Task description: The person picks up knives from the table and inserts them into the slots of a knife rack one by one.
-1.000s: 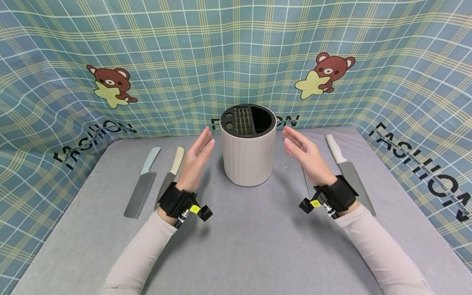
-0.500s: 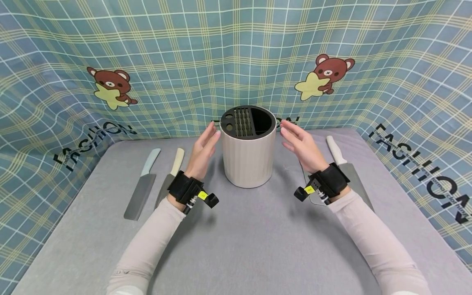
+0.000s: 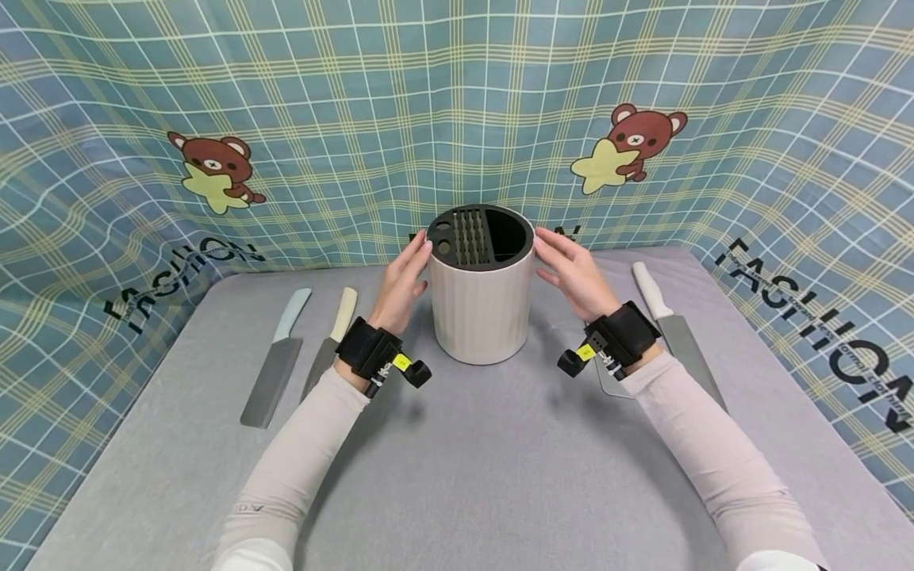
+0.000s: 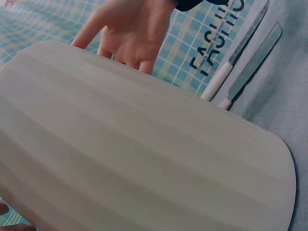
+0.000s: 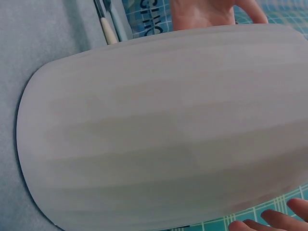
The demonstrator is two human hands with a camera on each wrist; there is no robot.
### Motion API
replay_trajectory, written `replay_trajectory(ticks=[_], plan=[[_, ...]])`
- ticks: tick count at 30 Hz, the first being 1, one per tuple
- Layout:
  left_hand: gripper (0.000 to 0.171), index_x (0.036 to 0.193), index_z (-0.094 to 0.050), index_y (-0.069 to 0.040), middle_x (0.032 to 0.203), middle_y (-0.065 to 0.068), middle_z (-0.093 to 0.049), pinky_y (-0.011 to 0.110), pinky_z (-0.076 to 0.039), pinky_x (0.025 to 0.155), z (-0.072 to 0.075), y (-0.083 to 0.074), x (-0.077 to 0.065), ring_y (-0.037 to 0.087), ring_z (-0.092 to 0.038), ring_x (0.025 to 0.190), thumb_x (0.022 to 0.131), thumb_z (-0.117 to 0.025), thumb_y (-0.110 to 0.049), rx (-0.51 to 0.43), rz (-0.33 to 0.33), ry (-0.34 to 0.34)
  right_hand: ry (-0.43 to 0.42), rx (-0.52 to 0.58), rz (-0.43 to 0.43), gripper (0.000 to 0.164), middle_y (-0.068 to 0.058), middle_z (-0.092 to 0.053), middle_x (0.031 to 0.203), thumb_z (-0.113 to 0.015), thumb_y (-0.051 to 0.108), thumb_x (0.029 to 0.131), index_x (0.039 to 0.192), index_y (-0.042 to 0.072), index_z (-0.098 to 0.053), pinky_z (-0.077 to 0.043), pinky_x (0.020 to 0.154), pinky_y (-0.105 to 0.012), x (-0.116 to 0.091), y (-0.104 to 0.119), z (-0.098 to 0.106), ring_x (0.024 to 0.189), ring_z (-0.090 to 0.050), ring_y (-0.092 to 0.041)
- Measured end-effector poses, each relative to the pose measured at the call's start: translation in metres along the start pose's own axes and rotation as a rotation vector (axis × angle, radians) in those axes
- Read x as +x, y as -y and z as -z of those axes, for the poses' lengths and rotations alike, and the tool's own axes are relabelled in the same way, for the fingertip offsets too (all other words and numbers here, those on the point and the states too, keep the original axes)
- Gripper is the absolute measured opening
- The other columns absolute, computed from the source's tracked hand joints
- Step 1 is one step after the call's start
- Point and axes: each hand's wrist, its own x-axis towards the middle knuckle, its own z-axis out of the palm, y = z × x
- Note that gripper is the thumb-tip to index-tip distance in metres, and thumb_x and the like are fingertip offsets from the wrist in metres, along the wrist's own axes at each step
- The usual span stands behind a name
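A beige ribbed knife block (image 3: pixel 480 317) with a black slotted top stands upright in the middle of the table. On its left side is my left hand (image 3: pixel 401 292), fingers straight, fingertips right at the upper rim. My right hand (image 3: pixel 577 277) mirrors it on the other side, fingers extended and tips beside the rim. The block's ribbed wall (image 4: pixel 144 144) fills most of the left wrist view, with the right hand (image 4: pixel 137 33) behind it. In the right wrist view, fingertips of the right hand (image 5: pixel 274 220) show low beside the block (image 5: pixel 154 125).
Left of the block lie a cleaver with a pale blue handle (image 3: pixel 271 381) and a cream-handled knife (image 3: pixel 344 312), partly hidden by my left arm. A white-handled knife (image 3: pixel 681 341) lies at right; another blade (image 3: pixel 612 385) is mostly covered by my right wrist. A plaid cloth (image 3: pixel 485 103) hangs behind.
Both hands have moved inward and slightly away from me, from beside the knife block to its upper rim. The block and the knives have stayed where they were.
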Motion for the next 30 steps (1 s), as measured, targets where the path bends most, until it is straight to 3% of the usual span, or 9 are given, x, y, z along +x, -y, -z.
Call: replay_trajectory(ticks=[2, 7, 30], plan=[[0.063, 0.157, -0.019, -0.019, 0.163, -0.001, -0.016, 0.052, -0.023, 0.121, -0.001, 0.001, 0.001, 0.021, -0.019, 0.148, 0.103, -0.045, -0.040, -0.010, 0.009, -0.003, -0.014, -0.024, -0.031, 0.073, -0.013, -0.020, 0.160, -0.057, 0.038, 0.098, 0.155, 0.006, -0.022, -0.027, 0.121, -0.042, -0.007, 0.018, -0.013, 0.146, -0.024, -0.026], [0.061, 0.156, -0.021, -0.019, 0.162, 0.001, -0.016, 0.050, -0.026, 0.121, -0.003, 0.001, 0.003, 0.024, -0.019, 0.148, 0.103, -0.046, -0.037, -0.032, 0.015, -0.015, -0.038, -0.015, -0.096, 0.063, -0.013, -0.014, 0.162, -0.047, 0.025, 0.104, 0.156, 0.005, -0.017, -0.026, 0.122, -0.040, -0.011, 0.037, -0.028, 0.148, -0.019, -0.026], [0.059, 0.156, -0.022, -0.019, 0.162, 0.000, -0.019, 0.047, -0.028, 0.121, -0.003, 0.005, 0.002, 0.019, -0.028, 0.145, 0.104, -0.045, -0.034, 0.010, -0.015, -0.006, -0.063, -0.011, -0.126, 0.064, -0.013, -0.014, 0.162, -0.047, 0.024, 0.104, 0.156, 0.005, -0.015, -0.028, 0.121, -0.034, -0.007, 0.033, -0.029, 0.147, -0.023, -0.028]])
